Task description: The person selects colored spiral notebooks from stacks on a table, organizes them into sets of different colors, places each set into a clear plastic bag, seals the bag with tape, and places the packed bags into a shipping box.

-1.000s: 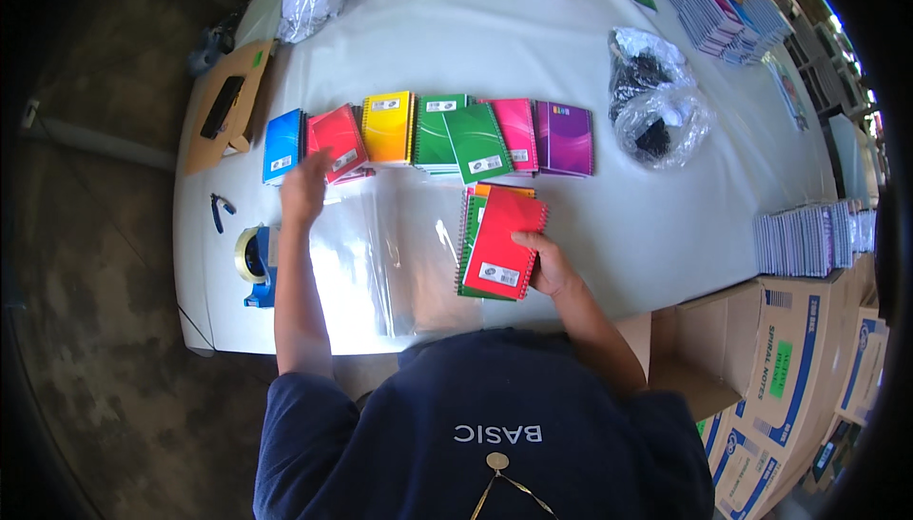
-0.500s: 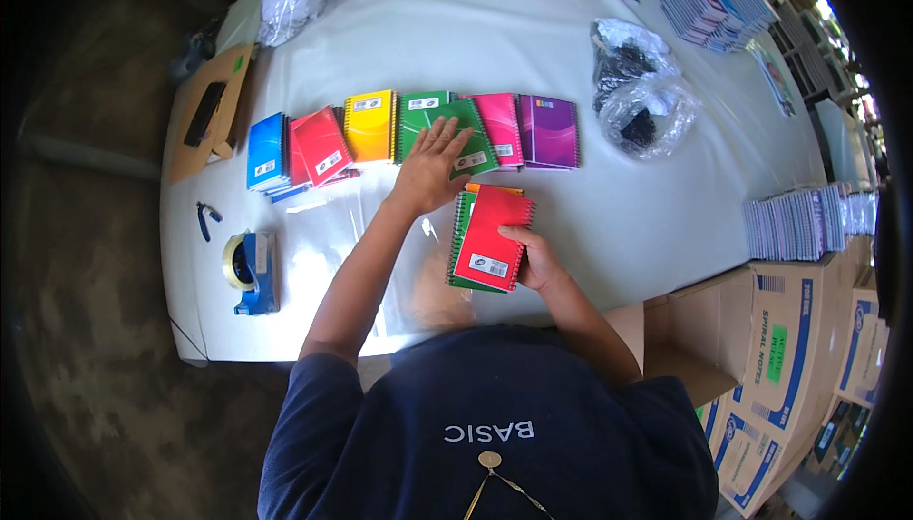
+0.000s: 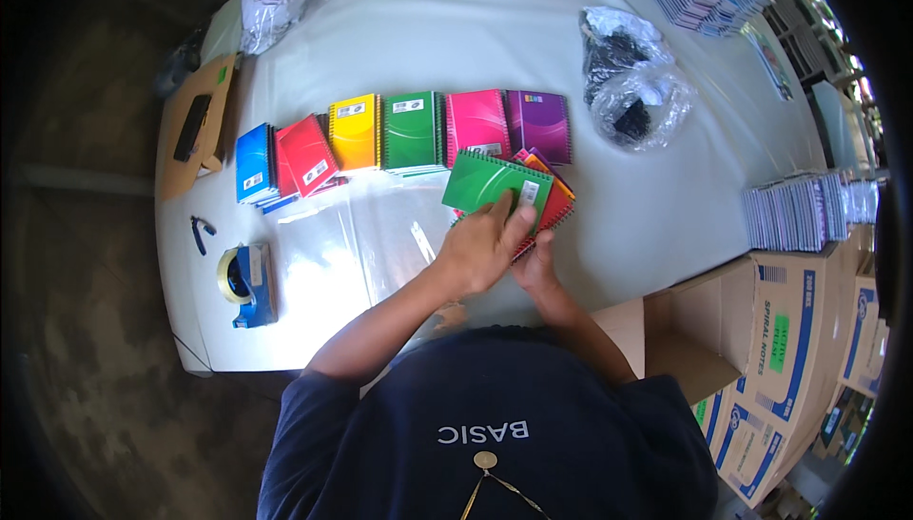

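Note:
A small green spiral notebook (image 3: 485,182) is gripped by my left hand (image 3: 477,252), fingers on its cover. It lies turned on top of a fanned stack in my right hand (image 3: 538,265), where a red notebook (image 3: 561,206) and purple and orange edges show. My right fingers are partly hidden under the stack. Beyond my hands runs a row of notebook piles: blue (image 3: 253,160), red (image 3: 306,151), yellow (image 3: 354,135), green (image 3: 412,130), pink (image 3: 475,118) and purple (image 3: 540,130). The held notebooks overlap the pink pile's near edge in view.
At left on the table are a blue tape dispenser (image 3: 258,284), a small dark hand tool (image 3: 201,234) and a cardboard piece (image 3: 214,111) bearing a black object. Clear plastic bags (image 3: 639,92) lie at far right. Notebook stacks (image 3: 789,215) and an open carton (image 3: 699,325) stand right.
My left hand has taken the green notebook off its pile and brought it right and nearer, onto the stack. The right hand's stack has tilted and fanned out.

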Demonstrator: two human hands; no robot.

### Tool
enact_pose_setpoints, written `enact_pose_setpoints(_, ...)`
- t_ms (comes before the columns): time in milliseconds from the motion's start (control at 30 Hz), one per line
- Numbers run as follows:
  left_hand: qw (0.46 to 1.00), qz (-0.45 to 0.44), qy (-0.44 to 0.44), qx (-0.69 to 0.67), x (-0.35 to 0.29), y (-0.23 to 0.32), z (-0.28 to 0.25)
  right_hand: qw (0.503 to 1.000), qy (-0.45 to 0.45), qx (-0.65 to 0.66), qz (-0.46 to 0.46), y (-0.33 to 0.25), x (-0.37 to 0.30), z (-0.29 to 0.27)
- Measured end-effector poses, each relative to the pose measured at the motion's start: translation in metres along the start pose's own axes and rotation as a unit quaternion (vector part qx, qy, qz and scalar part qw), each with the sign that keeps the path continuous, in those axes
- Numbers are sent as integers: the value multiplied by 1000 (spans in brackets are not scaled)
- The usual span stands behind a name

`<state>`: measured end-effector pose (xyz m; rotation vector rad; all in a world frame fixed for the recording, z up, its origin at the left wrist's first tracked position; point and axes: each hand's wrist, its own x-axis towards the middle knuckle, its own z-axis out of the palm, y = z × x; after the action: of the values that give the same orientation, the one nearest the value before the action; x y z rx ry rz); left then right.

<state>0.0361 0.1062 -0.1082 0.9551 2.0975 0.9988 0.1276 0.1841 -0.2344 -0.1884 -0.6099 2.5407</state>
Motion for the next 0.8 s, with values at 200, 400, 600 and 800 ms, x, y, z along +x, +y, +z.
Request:
enact_pose_setpoints(200, 980, 42, 194, -29, 39, -33, -79, 980, 65, -107, 154, -39, 18, 4)
enact_pose_setpoints(400, 854, 58, 208, 474, 24, -164, -129, 949, 3, -117, 291, -69, 16, -24)
enact_pose_setpoints(600, 950, -59, 296, 77, 14, -154, -155, 957, 71, -108, 260, -50, 17, -9)
enact_pose_setpoints(800, 895, 157, 241, -339, -16, -64, -97, 948, 34, -108, 297, -41, 20, -12)
